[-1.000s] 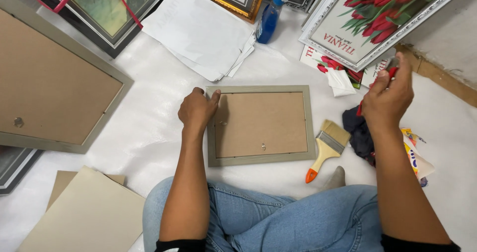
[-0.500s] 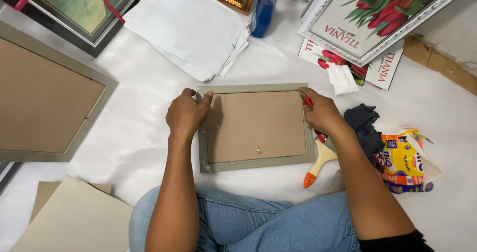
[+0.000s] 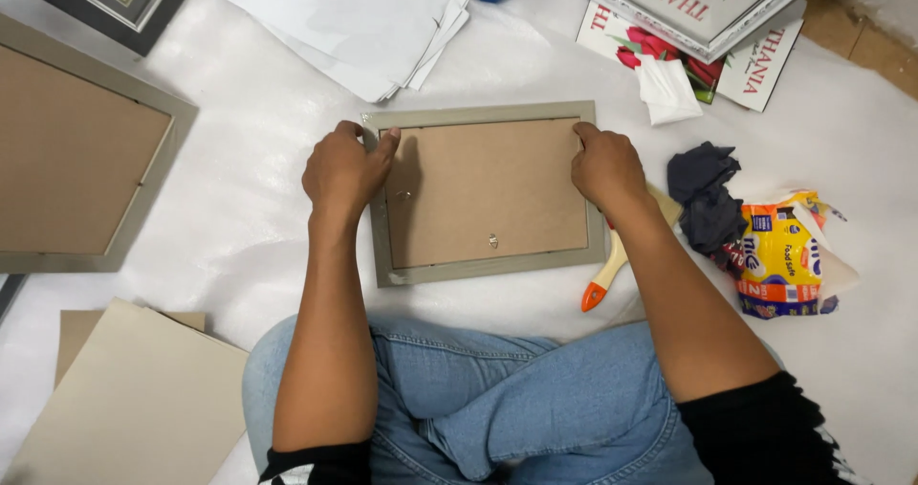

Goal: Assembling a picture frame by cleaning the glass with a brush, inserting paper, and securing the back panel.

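Note:
A small grey picture frame (image 3: 483, 193) lies face down in front of my knees, its brown backing board up. My left hand (image 3: 344, 169) holds the frame's left edge, thumb at the top left corner of the backing. My right hand (image 3: 604, 167) rests curled on the upper right edge. A sliver of a red tool (image 3: 609, 224) shows under that wrist; most of it is hidden by the hand.
A paintbrush with an orange-tipped handle (image 3: 602, 279) lies right of the frame, beside a dark cloth (image 3: 706, 193) and a yellow snack bag (image 3: 784, 255). A larger face-down frame (image 3: 76, 160) is at left, white paper sheets (image 3: 354, 16) behind, beige boards (image 3: 134, 399) near left, floral prints (image 3: 708, 7) far right.
My right hand came down from the far right, carrying the red tool, and now sits on the frame's right edge. My left hand stayed at the left edge. The view moved closer.

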